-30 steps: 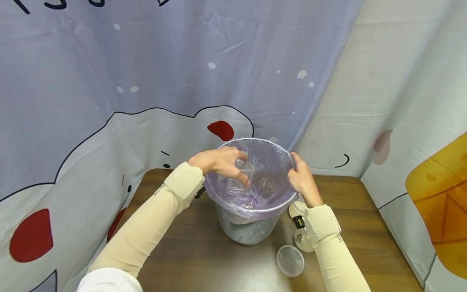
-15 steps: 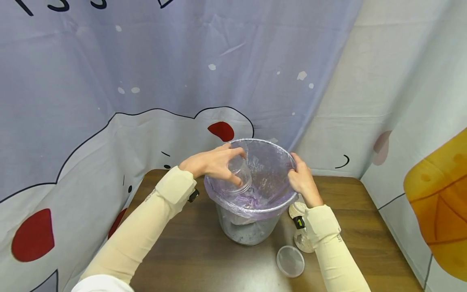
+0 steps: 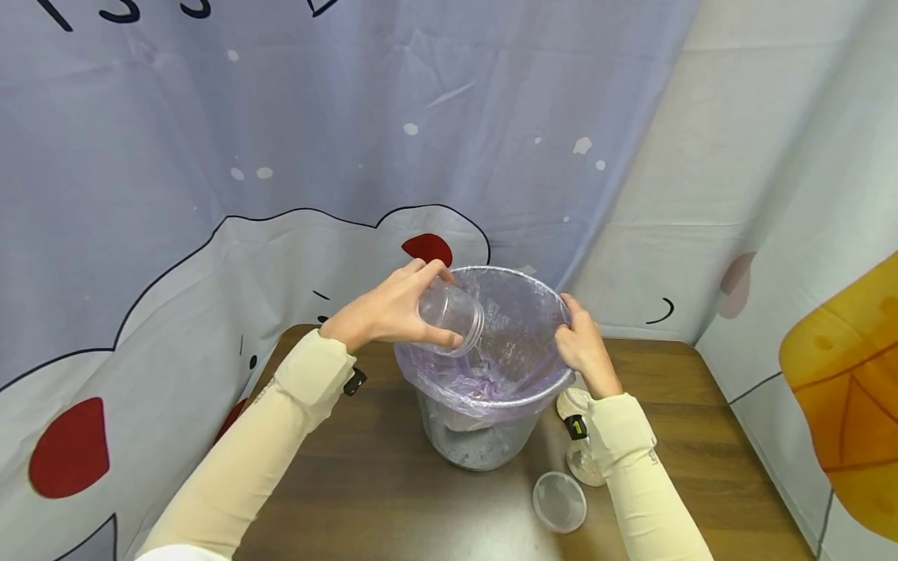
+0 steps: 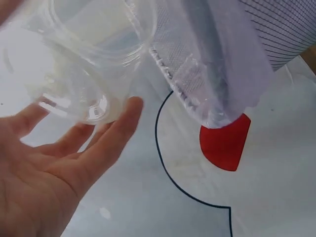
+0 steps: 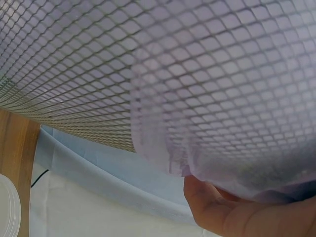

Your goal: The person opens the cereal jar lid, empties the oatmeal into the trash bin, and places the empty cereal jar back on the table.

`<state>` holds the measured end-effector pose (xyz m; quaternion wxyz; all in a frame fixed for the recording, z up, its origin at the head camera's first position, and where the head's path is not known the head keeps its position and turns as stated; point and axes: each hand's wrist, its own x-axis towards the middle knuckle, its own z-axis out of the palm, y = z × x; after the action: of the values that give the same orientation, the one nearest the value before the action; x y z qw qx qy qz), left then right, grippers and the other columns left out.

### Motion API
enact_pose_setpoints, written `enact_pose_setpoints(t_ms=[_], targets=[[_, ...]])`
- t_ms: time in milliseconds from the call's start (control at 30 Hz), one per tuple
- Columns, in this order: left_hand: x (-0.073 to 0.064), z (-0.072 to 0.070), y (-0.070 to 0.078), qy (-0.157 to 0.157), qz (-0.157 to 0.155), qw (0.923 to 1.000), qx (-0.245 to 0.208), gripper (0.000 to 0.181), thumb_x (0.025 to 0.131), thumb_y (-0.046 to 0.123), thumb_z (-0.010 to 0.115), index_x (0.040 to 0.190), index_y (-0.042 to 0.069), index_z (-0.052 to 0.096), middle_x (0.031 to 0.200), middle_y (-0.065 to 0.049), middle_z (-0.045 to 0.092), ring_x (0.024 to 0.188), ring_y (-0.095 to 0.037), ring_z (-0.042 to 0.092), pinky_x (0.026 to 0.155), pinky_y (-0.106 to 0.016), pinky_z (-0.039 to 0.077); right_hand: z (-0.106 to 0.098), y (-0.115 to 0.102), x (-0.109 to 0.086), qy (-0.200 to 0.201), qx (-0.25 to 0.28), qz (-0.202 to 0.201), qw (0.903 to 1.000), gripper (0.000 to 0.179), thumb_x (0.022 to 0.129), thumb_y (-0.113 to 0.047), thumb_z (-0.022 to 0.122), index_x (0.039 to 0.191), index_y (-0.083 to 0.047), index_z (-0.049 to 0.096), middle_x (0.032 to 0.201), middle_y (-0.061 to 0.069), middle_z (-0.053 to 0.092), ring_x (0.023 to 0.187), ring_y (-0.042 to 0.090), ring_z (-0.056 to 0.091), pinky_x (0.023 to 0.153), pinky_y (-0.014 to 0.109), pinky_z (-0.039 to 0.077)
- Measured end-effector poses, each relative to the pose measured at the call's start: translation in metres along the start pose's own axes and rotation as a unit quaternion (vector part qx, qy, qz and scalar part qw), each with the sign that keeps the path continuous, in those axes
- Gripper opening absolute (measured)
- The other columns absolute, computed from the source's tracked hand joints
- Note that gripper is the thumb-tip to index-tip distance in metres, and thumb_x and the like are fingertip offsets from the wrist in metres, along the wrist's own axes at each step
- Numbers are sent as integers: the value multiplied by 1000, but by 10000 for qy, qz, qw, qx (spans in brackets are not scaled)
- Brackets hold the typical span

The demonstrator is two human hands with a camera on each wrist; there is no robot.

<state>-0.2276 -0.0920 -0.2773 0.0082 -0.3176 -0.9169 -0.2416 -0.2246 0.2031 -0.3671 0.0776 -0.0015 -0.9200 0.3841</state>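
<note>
My left hand (image 3: pixel 393 308) holds a clear plastic container (image 3: pixel 449 312) with fingers and thumb curled round its sides. The container is tilted, its rimmed mouth facing the inside of a mesh trash can (image 3: pixel 477 446). In the left wrist view the container (image 4: pixel 74 84) is see-through, and I make out no contents. A thin purple trash bag (image 3: pixel 522 351) lines the can and folds over its rim. My right hand (image 3: pixel 584 347) grips that rim at the right side, bag included; in the right wrist view its fingers (image 5: pixel 207 202) press against the bag's edge.
On the brown table (image 3: pixel 365 483), a round clear lid (image 3: pixel 559 502) lies in front of the can. A clear jar (image 3: pixel 584 461) with pale contents is partly hidden by my right wrist. A printed curtain (image 3: pixel 337 140) hangs close behind the table.
My left hand has drawn up and leftward with the container, lifting it from deeper inside the can to rim height and tipping it onto its side. The right hand stays on the rim.
</note>
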Motion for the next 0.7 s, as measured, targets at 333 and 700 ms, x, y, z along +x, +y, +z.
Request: enact_pose_setpoints(t_ms=[333, 700], targets=[[-24, 4, -14, 1511, 395, 9826, -1010, 70, 59, 56, 76, 108, 18, 43, 109, 3, 50, 89, -11, 54, 75, -28, 51, 1, 1, 0, 7, 23, -77, 10000, 66, 76, 0, 35, 141, 0, 27, 138, 28, 36, 127, 43, 32, 105, 52, 27], [-54, 15, -19, 2727, 644, 9455, -1660, 74, 58, 31, 85, 111, 8, 39, 115, 0, 52, 106, -13, 52, 84, -28, 50, 0, 1, -1, 60, 30, -133, 9999, 66, 75, 0, 34, 141, 1, 28, 138, 27, 37, 127, 42, 33, 105, 52, 27]])
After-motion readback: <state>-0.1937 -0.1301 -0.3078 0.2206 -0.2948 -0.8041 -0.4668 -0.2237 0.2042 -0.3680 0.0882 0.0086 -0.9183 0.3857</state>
